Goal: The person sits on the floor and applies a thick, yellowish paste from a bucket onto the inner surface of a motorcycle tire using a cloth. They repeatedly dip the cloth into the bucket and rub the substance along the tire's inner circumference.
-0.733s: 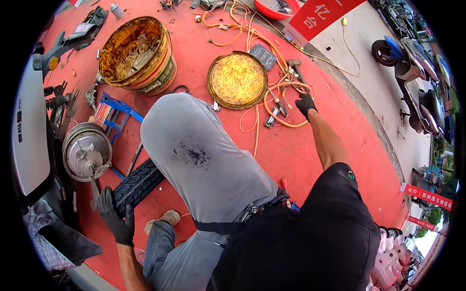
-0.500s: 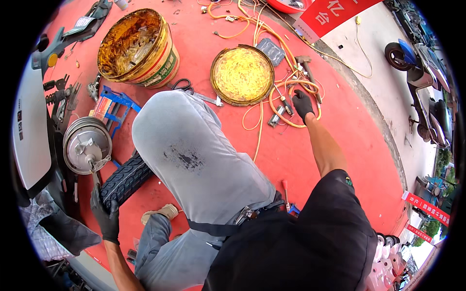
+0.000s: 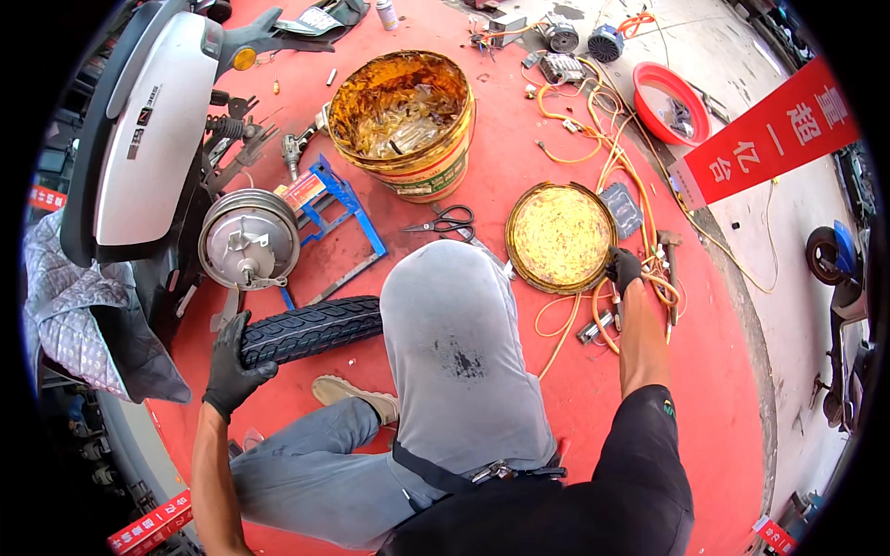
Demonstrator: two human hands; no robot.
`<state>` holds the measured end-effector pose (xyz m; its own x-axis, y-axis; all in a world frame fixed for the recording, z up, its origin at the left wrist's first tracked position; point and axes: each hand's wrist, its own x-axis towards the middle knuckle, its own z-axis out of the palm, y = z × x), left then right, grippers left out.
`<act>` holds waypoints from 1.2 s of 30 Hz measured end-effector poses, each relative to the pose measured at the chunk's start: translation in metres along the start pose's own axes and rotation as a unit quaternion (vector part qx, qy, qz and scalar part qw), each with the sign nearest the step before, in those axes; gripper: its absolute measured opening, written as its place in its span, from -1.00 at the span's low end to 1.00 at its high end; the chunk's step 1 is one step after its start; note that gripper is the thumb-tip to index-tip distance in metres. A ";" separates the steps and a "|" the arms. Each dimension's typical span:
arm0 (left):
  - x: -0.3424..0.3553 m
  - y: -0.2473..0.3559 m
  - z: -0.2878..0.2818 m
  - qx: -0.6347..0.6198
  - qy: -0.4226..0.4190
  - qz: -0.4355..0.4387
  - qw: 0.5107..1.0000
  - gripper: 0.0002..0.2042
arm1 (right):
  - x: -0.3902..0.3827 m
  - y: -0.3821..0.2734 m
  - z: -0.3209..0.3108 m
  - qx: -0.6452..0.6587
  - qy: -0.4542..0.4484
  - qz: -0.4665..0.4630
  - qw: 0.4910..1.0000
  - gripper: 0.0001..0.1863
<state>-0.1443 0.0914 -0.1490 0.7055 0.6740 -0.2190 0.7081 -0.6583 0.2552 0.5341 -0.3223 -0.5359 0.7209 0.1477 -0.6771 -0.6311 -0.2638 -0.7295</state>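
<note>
My left hand [image 3: 236,366], in a dark glove, grips the left end of a black tyre [image 3: 315,329]. The tyre's right end meets my grey-trousered knee, and its tread faces up. My gloved right hand [image 3: 626,267] is closed at the right rim of a round yellow-smeared lid [image 3: 561,236] on the floor; whatever its fingers hold is hidden. Beside that hand lie looped orange cables [image 3: 660,287] and a hammer [image 3: 671,269]. A metal wheel hub [image 3: 248,239] stands just beyond my left hand.
A grease-coated bucket [image 3: 403,130] stands ahead, with scissors [image 3: 445,221] in front and a blue metal frame [image 3: 338,218] to its left. A scooter [image 3: 153,130] stands at far left. At far right are a red basin [image 3: 669,102] and a red banner [image 3: 756,139].
The view has swung left, so everything sits further right. My right hand has drawn in from the cables and tools to the lid's rim. My left hand stays on the tyre.
</note>
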 end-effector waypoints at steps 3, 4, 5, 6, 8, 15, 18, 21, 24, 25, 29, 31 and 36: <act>-0.007 -0.012 -0.003 -0.003 -0.003 -0.021 1.000 0.00 | -0.014 -0.023 -0.008 0.004 -0.174 0.025 0.984 -0.86; -0.005 -0.012 -0.012 0.000 -0.007 -0.019 1.000 0.01 | -0.032 -0.026 -0.005 -0.012 -0.189 0.037 0.981 -0.85; -0.013 -0.014 -0.015 -0.007 -0.011 -0.031 0.999 0.02 | -0.046 -0.037 0.008 -0.007 -0.223 0.059 0.973 -0.84; -0.010 -0.017 -0.013 -0.020 -0.015 -0.028 0.999 0.02 | -0.053 -0.046 0.005 -0.015 -0.231 0.032 0.972 -0.85; -0.015 -0.022 -0.017 -0.002 -0.024 -0.037 0.999 0.09 | -0.076 -0.070 0.038 -0.049 -0.237 -0.038 0.970 -0.84; -0.006 -0.035 -0.005 -0.003 0.025 0.026 0.999 0.12 | -0.093 -0.207 0.149 -0.064 -0.256 -0.280 0.923 -0.82; 0.000 -0.030 -0.002 -0.005 0.029 0.003 1.000 0.13 | -0.118 -0.277 0.224 -0.067 -0.232 -0.312 0.919 -0.82; 0.005 -0.023 -0.002 -0.019 0.053 0.009 0.998 0.10 | -0.167 -0.332 0.315 -0.104 -0.241 -0.350 0.899 -0.72; 0.001 -0.024 -0.005 0.002 0.081 0.026 0.996 0.07 | -0.244 -0.328 0.410 -0.287 -0.222 -0.507 0.782 -0.53; 0.002 -0.024 -0.005 0.009 0.096 0.041 0.995 0.06 | -0.261 -0.323 0.429 -0.382 -0.160 -0.551 0.724 -0.47; 0.006 -0.029 -0.007 -0.034 0.080 0.044 0.995 0.06 | -0.295 -0.288 0.483 -0.508 -0.165 -0.588 0.608 -0.52; 0.001 -0.028 -0.016 -0.037 0.075 0.031 0.996 0.05 | -0.327 -0.262 0.500 -0.548 -0.186 -0.588 0.565 -0.54; -0.003 -0.037 -0.010 -0.037 0.098 0.047 0.993 0.03 | -0.343 -0.230 0.500 -0.573 -0.196 -0.589 0.534 -0.49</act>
<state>-0.1728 0.1169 -0.1486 0.7443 0.6679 -0.0046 0.6302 -0.7000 0.3360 0.2888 0.1643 -0.1839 0.1660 0.9846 0.0547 0.9476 -0.1439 -0.2852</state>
